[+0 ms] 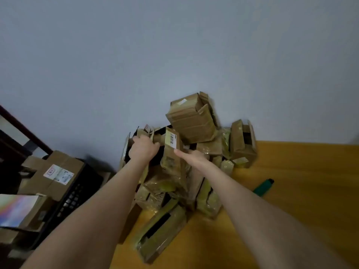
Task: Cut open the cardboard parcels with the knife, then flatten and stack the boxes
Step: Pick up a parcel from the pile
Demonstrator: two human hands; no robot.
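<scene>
Cardboard parcels (174, 183): loose pile on the wooden table (291, 210), pushed against the far wall (174, 55). Most are wrapped in yellowish tape, and several show dark cut slots.

- Labelled parcel (172, 150): sits upright at the top middle of the pile with its barcode sticker facing the camera. Both hands are on it.
- Left hand (143, 147): fingers curled round the parcel's left end, just in front of a dark open box (153, 164). Blur hides the exact contact.
- Right hand (194, 157): fingers straight and together, lying flat against the parcel's right side. Not wrapped round it.
- Big taped box (191, 121): highest in the pile, tilted, leaning on the wall just right of and beyond the labelled parcel.
- Another box (242, 142): far right of the pile, with an opening cut in its face.
- Nearest parcel (161, 235): lies tilted at the near edge of the pile, with a long dark slot across its top.
- Knife (263, 187): green handle with a black tip, lying on the table right of the pile. It's apart from the pile and neither hand is near it.
- Black crate (77, 193): left of the table and lower. A flattened box (52, 171) with a white label lies on top of it.
- Something shiny and iridescent (17, 210) at the near left. Can't tell what it is.
</scene>
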